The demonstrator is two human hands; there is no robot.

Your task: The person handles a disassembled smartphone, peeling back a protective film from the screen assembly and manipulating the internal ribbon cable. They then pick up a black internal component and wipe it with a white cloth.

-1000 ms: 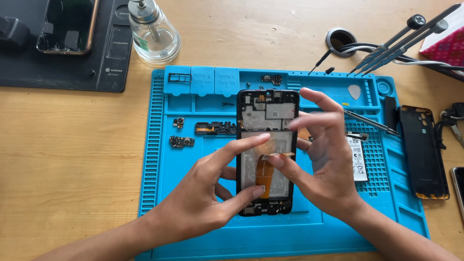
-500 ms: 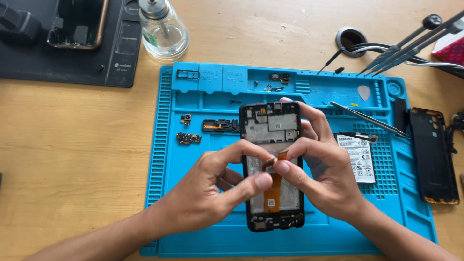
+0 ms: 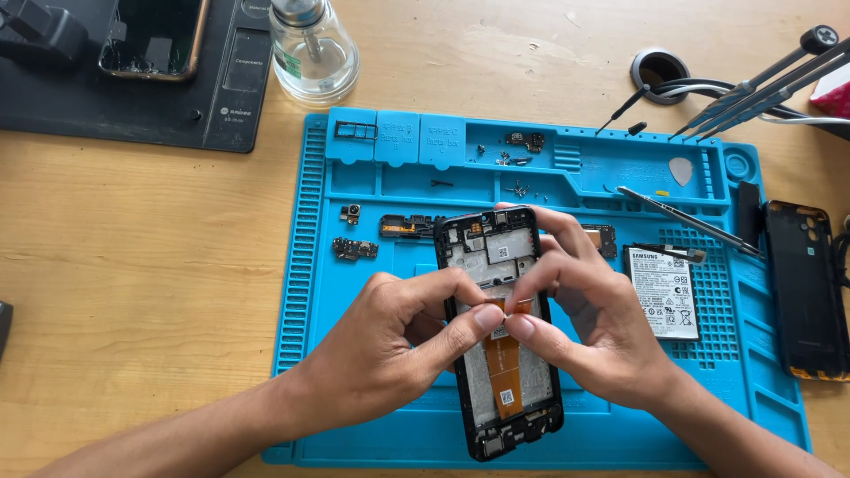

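Observation:
An opened black phone frame (image 3: 496,257) lies upright on the blue repair mat (image 3: 390,292), with an orange flex cable (image 3: 506,372) running down its middle. My left hand (image 3: 390,354) comes in from the lower left and my right hand (image 3: 593,327) from the lower right. Thumbs and forefingers of both hands meet over the upper end of the flex cable and pinch it. Fingers of the right hand also rest along the frame's right edge.
A white battery (image 3: 662,292), tweezers (image 3: 686,219), small circuit boards (image 3: 356,250) and loose screws lie on the mat. A black back cover (image 3: 807,292) sits at the right edge. A glass liquid bottle (image 3: 312,49), a dark pad with another phone (image 3: 155,35) and several screwdrivers (image 3: 761,84) stand behind.
The view has shifted so the phone and mat sit lower and more to the right. My fingertips have drawn together on the top of the orange flex cable.

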